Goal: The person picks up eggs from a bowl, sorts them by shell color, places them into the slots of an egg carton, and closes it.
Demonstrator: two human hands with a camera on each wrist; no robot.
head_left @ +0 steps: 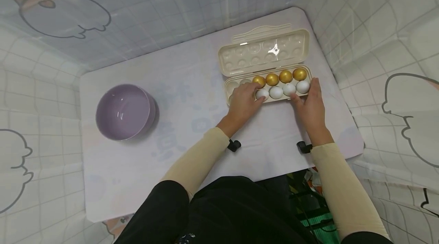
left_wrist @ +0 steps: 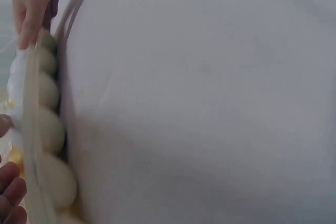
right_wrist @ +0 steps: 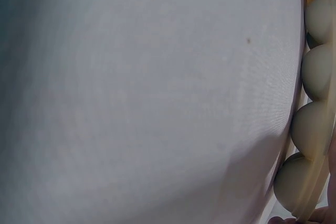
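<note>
L hand (head_left: 244, 98) lies over the near-left part of the egg carton (head_left: 230, 86), fingers curled down round the leftmost white egg (head_left: 262, 93) in the front row; it looks like a light grip, but how tight it is can't be told from the head view. R hand (head_left: 311, 103) sits at the carton's near-right edge, fingers fairly straight, thumb reaching toward the third white egg (head_left: 289, 89) and fingertips beside the fourth white egg (head_left: 303, 86); it holds nothing, just rests against the tray rim. Front row: 4 white eggs side by side, incl. the second white egg (head_left: 276, 92). Back row: 4 gold eggs (head_left: 279, 77) touching in a line, w/ empty cups to their left. Carton lid (head_left: 264, 50) is open, tipped back away from the person. The carton stands on the far-right part of the white table (head_left: 137, 168). L wrist view shows only the tray's underside cups and fingertips, blurred; R wrist view much the same. Well apart on the table's left: a purple bowl (head_left: 124, 111), upright. Both forearms in cream sleeves (head_left: 197, 158).
</note>
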